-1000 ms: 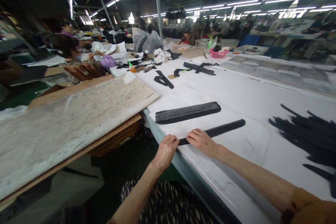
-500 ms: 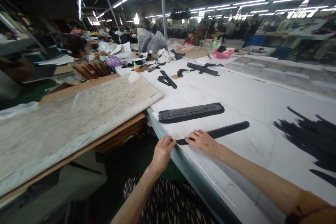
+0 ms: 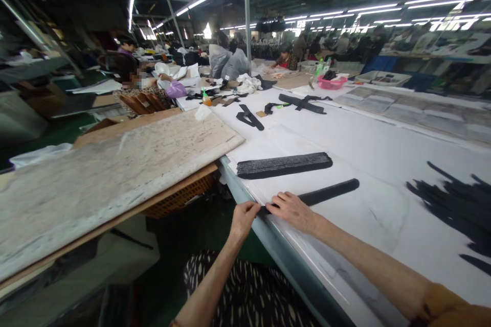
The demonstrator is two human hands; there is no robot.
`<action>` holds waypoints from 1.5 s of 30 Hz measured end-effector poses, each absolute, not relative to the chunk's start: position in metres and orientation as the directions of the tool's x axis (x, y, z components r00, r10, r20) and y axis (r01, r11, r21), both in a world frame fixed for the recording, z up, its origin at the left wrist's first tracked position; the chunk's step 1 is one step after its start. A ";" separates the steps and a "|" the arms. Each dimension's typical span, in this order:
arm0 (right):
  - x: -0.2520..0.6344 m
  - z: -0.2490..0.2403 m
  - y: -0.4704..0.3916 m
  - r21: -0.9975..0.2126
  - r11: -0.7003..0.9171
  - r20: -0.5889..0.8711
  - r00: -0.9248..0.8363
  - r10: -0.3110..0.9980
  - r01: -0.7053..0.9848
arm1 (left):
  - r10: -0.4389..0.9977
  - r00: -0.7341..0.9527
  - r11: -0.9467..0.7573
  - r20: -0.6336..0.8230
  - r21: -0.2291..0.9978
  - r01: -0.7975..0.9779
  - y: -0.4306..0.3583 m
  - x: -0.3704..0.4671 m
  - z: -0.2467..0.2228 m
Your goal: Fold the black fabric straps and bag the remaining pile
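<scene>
Strip work at the white table's (image 3: 383, 138) edge. I read the step as handling the near end of the black strip (image 3: 332, 191), which lies flat beside the strip stack (image 3: 284, 165). Left hand (image 3: 241, 220): thumb and fingers nearly together, pinching that end. Right hand (image 3: 293, 211): fingers curled low over the strip; pinch or press, I can't tell. Any adjustment here calls for light, coordinated fingertips. Containers: pink basket (image 3: 330, 84) holds something dark; small bottle (image 3: 206, 100), orange liquid; grey bags (image 3: 235, 65), contents hidden.
</scene>
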State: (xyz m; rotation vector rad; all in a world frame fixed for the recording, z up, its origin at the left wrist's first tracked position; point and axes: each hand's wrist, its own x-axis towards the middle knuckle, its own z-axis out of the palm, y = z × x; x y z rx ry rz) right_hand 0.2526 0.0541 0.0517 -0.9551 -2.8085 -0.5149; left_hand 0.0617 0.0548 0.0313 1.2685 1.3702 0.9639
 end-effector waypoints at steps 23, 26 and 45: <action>0.319 0.042 0.043 0.145 0.753 0.383 -0.738 0.556 0.642 | 0.930 -0.069 0.364 -0.362 0.931 0.029 0.050 0.021 -0.033; 0.327 0.043 0.040 0.146 0.753 0.367 -0.742 0.561 0.642 | 0.914 -0.110 0.395 -0.389 0.918 0.030 0.046 0.010 -0.047; 0.250 0.050 0.047 0.334 0.816 0.275 -0.877 0.395 0.472 | 0.853 -0.338 0.465 -0.399 0.874 0.142 0.029 -0.020 -0.073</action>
